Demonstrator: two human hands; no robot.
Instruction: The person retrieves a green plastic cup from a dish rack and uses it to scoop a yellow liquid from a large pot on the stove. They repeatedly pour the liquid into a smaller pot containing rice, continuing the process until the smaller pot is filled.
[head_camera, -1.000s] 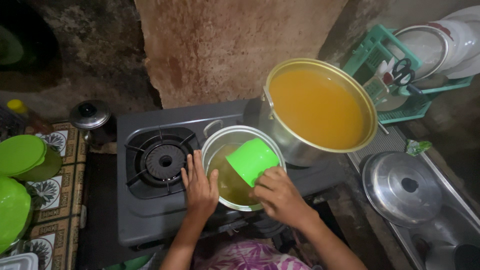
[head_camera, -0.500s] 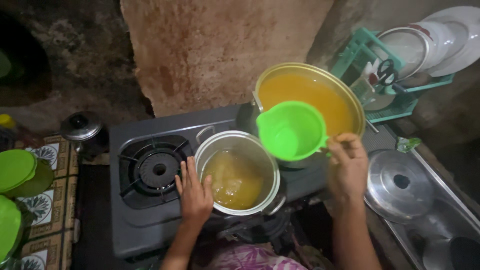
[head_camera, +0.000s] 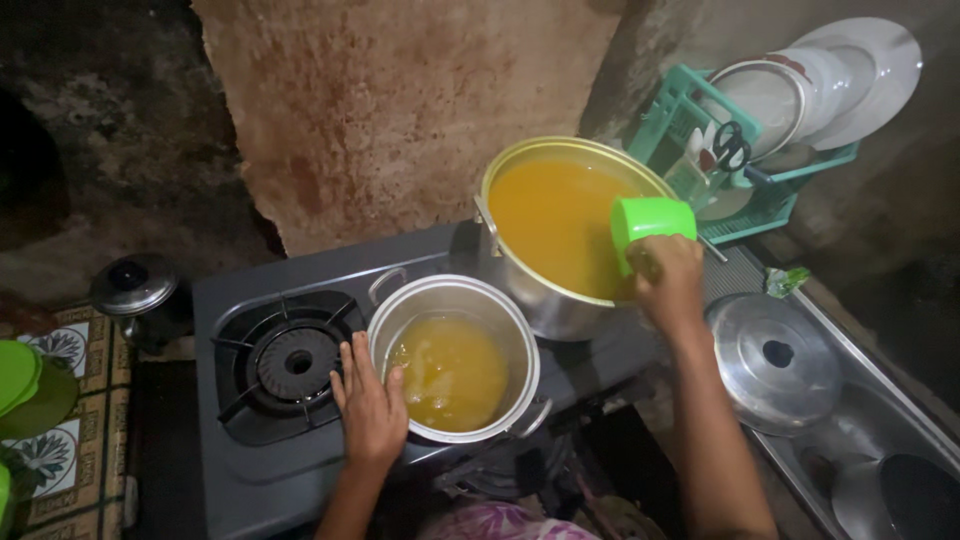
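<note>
My right hand (head_camera: 668, 276) grips a green plastic cup (head_camera: 648, 222) at the near right rim of a large metal pot (head_camera: 520, 285) full of orange-yellow liquid (head_camera: 555, 222). My left hand (head_camera: 371, 407) rests flat, fingers spread, against the left side of a smaller metal pot (head_camera: 455, 300) that holds a shallow pool of the same yellow liquid (head_camera: 450, 372). Both pots stand on a dark grey gas stove (head_camera: 240, 470), the small one in front of and left of the large one.
An uncovered burner (head_camera: 290, 362) lies left of the small pot. A metal lid (head_camera: 775, 360) lies on the steel counter at right. A teal dish rack (head_camera: 745, 150) with white plates and scissors stands behind. A small kettle (head_camera: 135, 292) and green lids (head_camera: 25, 385) sit at left.
My right hand has carried the green cup from over the small pot up and right to the large pot's rim. My left hand stays on the small pot.
</note>
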